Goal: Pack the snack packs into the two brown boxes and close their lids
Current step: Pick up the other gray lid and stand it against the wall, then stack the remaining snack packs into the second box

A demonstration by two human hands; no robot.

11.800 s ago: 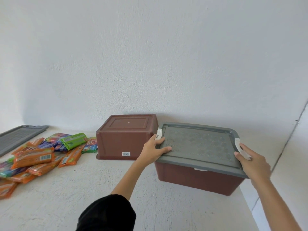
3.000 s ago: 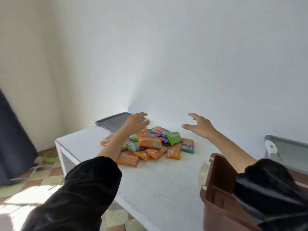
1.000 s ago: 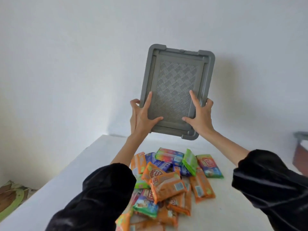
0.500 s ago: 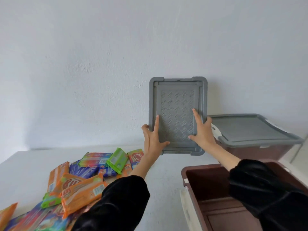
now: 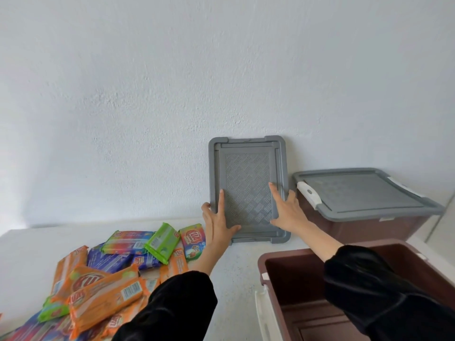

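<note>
A grey lid stands upright on its short edge, leaning against the white wall at the back of the table. My left hand grips its lower left edge, and my right hand grips its lower right edge, fingers spread on its patterned face. An open brown box sits at the front right, partly hidden by my right sleeve. Behind it stands a second brown box with its grey lid on. A heap of snack packs in orange, green and blue wrappers lies at the left.
The white table meets the white wall at the back. A bare strip of table lies between the snack heap and the open box. White latches show on both boxes.
Both hands have lowered the grey lid from mid-air until its bottom edge rests on the table against the wall, just left of the closed box.
</note>
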